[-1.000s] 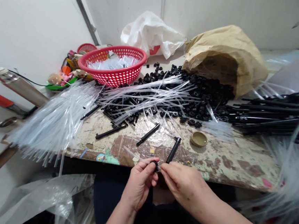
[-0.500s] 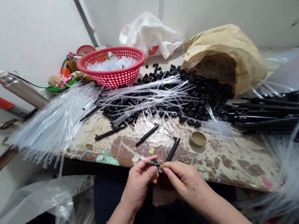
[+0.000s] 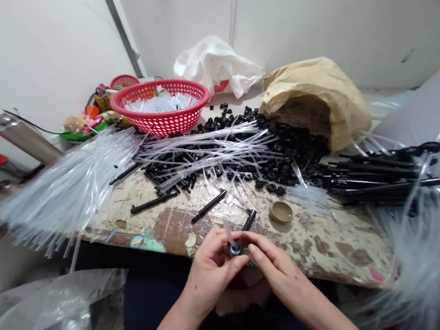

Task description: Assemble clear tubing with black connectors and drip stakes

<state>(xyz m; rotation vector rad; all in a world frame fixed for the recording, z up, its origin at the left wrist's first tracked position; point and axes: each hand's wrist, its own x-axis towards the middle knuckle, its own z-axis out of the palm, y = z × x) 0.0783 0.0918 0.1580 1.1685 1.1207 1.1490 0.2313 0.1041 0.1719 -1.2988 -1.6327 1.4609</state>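
Pinched in my left hand [image 3: 209, 269] is a small round black plastic cap [image 3: 235, 247], its ringed end facing up toward me. A clear plastic tube [image 3: 228, 231] sticks up beside the cap, blurred. My right hand [image 3: 276, 265] is closed against the cap's right side, its fingers around what looks like the tube's other stretch; the exact grip is partly hidden. Just beyond the hands a short black plastic rod [image 3: 249, 220] lies on the worn table [image 3: 309, 244]. Another black rod [image 3: 209, 206] lies to its left.
Bundles of clear tubes [image 3: 75, 183] hang over the left edge. A heap of black caps [image 3: 298, 146] and tubes lies behind, with a red basket [image 3: 158, 123] and brown paper bag [image 3: 319, 91]. A small round dish [image 3: 281, 212] sits right; black rods [image 3: 376, 181] are piled farther right.
My hands have drawn closer together and turned the cap, so its ringed end faces me. The tube, earlier slanting left, now points upward. The camera view has shifted slightly.
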